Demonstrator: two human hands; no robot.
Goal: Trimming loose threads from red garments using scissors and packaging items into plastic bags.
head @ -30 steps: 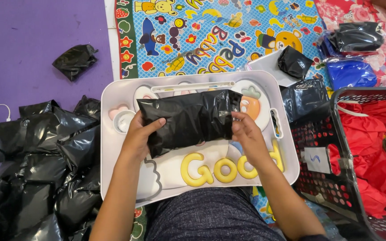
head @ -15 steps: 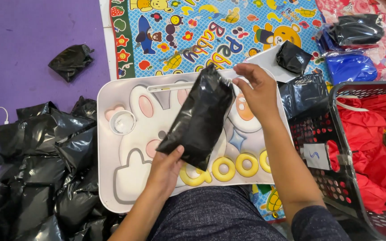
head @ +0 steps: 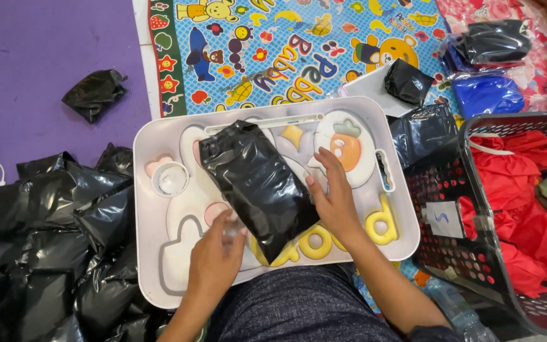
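Observation:
A black plastic package (head: 257,183) lies diagonally on a white lap tray (head: 153,278) printed with a rabbit, a carrot and yellow letters. My left hand (head: 216,256) touches the package's lower left edge with its fingertips. My right hand (head: 333,196) rests flat against the package's right side, fingers spread. Neither hand is closed around it. A small round cup recess (head: 170,179) sits at the tray's left.
A heap of black packages (head: 52,240) lies on the purple mat at left, with one stray black package (head: 94,94) farther up. A dark basket (head: 476,253) with red fabric (head: 527,221) stands at right. More black and blue packages (head: 485,95) lie on the colourful play mat.
The package was held across the tray in both hands, then lifted by one end with my right hand. Now it lies flat and diagonal, both hands pressing its sides.

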